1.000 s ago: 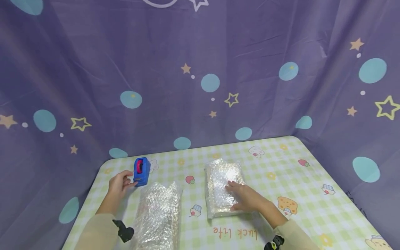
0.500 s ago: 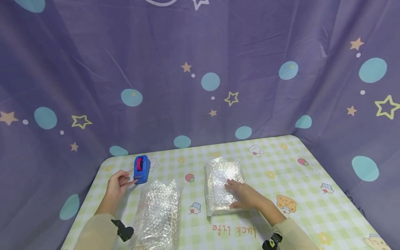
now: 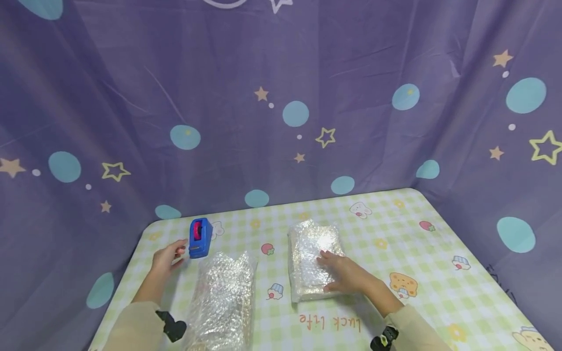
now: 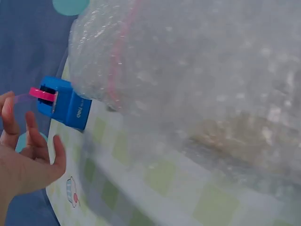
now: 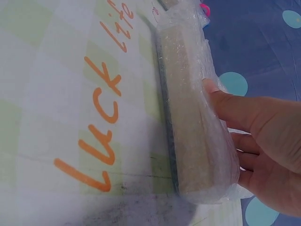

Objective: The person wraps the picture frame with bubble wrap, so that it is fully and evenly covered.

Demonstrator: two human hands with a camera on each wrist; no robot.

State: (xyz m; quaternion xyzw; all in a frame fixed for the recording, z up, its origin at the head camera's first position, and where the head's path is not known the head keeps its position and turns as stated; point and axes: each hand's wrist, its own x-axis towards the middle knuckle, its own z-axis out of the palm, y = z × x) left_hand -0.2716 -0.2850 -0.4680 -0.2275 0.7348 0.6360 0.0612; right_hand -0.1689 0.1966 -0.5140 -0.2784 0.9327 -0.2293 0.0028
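My left hand (image 3: 166, 257) is just left of a blue tape dispenser (image 3: 200, 238) with a pink roll. In the left wrist view, a thin strip of tape (image 4: 22, 98) runs from the roll to the upper fingertips, which appear to pinch its end; the lower fingers are spread away from the dispenser. My right hand (image 3: 344, 274) rests on a bubble-wrapped package (image 3: 307, 253), fingers spread over its top. The right wrist view shows the thumb along the wrap and the other fingertips partly hidden behind it.
A second bubble-wrapped package (image 3: 224, 302) lies in front of the dispenser, beside my left forearm. Both packages lie on a green checked tablecloth (image 3: 377, 219). A purple curtain (image 3: 228, 97) hangs behind the table.
The lower finger of my left hand has come away from the dispenser, and the hand has shifted slightly left. My right hand stays on its package.
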